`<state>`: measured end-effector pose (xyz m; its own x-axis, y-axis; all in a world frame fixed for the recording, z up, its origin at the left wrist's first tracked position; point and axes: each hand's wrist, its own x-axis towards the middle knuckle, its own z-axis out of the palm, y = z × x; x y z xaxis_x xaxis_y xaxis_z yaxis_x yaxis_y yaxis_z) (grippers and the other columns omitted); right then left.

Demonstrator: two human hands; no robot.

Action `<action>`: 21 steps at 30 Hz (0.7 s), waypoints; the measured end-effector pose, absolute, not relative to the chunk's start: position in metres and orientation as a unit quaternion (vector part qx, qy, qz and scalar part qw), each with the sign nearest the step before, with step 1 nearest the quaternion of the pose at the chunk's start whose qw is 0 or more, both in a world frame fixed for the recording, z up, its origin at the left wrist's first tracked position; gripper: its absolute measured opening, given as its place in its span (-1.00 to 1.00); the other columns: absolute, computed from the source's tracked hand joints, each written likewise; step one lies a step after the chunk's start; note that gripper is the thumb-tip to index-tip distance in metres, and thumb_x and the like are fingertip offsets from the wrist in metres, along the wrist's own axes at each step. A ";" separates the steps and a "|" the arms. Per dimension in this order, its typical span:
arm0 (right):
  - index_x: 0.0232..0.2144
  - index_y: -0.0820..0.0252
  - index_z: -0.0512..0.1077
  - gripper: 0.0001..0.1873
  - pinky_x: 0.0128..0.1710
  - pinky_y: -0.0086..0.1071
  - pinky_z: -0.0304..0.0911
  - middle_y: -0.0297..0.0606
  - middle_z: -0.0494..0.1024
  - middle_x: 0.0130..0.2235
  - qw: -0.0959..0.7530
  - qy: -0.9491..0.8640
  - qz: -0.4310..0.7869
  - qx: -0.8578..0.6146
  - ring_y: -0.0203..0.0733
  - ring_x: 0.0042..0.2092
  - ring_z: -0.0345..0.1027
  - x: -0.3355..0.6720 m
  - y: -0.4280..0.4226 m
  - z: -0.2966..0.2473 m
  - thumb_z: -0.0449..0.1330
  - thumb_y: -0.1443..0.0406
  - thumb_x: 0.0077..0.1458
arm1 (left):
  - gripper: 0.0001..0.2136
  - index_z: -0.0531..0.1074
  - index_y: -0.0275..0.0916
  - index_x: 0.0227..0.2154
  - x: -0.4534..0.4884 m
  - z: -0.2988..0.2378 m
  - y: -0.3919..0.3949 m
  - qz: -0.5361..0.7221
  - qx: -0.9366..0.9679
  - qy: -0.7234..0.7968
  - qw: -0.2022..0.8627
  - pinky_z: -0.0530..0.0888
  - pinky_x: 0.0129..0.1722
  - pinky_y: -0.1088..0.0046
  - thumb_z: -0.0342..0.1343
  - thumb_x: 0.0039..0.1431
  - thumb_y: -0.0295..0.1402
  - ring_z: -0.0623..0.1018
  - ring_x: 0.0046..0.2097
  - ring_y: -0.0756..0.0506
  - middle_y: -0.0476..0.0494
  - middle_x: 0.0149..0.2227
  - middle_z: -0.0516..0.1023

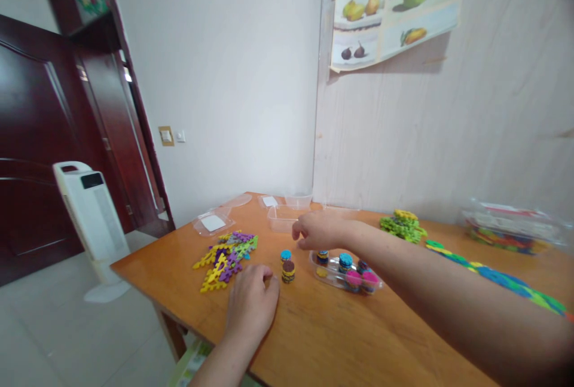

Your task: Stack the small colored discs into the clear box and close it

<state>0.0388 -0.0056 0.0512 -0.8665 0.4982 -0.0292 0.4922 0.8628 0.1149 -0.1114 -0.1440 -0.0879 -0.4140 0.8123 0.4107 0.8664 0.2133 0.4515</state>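
Note:
My left hand (254, 298) rests on the table with its fingers curled in and nothing visible in them. Just right of it stand two short stacks of small round notched discs: a brown-topped stack (288, 271) and, behind it, a blue-topped stack (286, 256). My right hand (320, 231) hovers above the far left end of a clear plastic tray (334, 281), fingers bent together; what they hold, if anything, is hidden. Inside the tray are more disc stacks, among them a blue-topped one (345, 262) and two pink-topped ones (369, 282). My right forearm covers part of the tray.
Left of my hands lies a pile of yellow, purple and green interlocking pieces (226, 260). Behind are clear containers (280, 221) and lids (212, 224). To the right are green pieces (401, 228), a blue-green chain (502, 279) and a filled plastic box (511, 231).

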 end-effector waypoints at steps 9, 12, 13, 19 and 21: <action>-0.10 0.06 0.54 -0.51 -0.09 -0.16 0.26 -0.10 0.58 -0.07 0.101 0.963 0.089 0.233 0.13 0.00 0.39 -0.008 -0.012 0.027 0.31 0.07 -0.11 | -0.89 0.46 -0.18 -0.38 -0.110 -0.088 -0.145 -0.316 -0.537 -0.781 0.040 0.20 -0.29 0.45 0.04 0.15 -0.35 0.41 -0.22 -0.08 -0.09 -0.30 0.48; -0.10 0.09 0.55 -0.50 -0.09 -0.12 0.27 -0.04 0.57 -0.07 0.110 0.961 0.095 0.235 0.18 0.00 0.39 -0.013 -0.011 0.024 0.32 0.05 -0.13 | -0.89 0.46 -0.18 -0.37 -0.109 -0.088 -0.145 -0.314 -0.536 -0.783 0.039 0.20 -0.29 0.45 0.04 0.16 -0.34 0.41 -0.21 -0.08 -0.09 -0.29 0.48; -0.10 0.10 0.55 -0.51 -0.09 -0.11 0.27 -0.03 0.57 -0.07 0.110 0.961 0.097 0.236 0.18 0.00 0.39 -0.014 -0.011 0.023 0.31 0.06 -0.12 | -0.89 0.46 -0.18 -0.38 -0.109 -0.088 -0.145 -0.313 -0.537 -0.782 0.039 0.19 -0.29 0.45 0.04 0.16 -0.34 0.41 -0.21 -0.08 -0.09 -0.29 0.48; -0.16 0.08 0.57 -0.62 -0.12 -0.17 0.27 -0.07 0.59 -0.10 0.110 0.960 0.094 0.240 0.13 -0.03 0.42 -0.018 -0.011 0.020 0.28 0.12 -0.07 | -0.89 0.45 -0.18 -0.38 -0.109 -0.089 -0.145 -0.320 -0.535 -0.780 0.044 0.20 -0.26 0.45 0.04 0.16 -0.34 0.42 -0.21 -0.09 -0.09 -0.30 0.47; -0.18 0.09 0.57 -0.63 -0.14 -0.21 0.28 -0.08 0.60 -0.12 0.107 0.960 0.090 0.241 0.10 -0.05 0.43 -0.018 -0.010 0.018 0.28 0.13 -0.08 | -0.89 0.45 -0.18 -0.38 -0.109 -0.088 -0.146 -0.321 -0.535 -0.781 0.040 0.21 -0.25 0.45 0.04 0.16 -0.34 0.42 -0.20 -0.09 -0.09 -0.29 0.48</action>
<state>-0.0182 -0.0098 0.0184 -0.8607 0.4827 -0.1621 0.4443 0.8674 0.2239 -0.1087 -0.1460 -0.0882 -0.4248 0.8096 0.4051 0.8607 0.2225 0.4579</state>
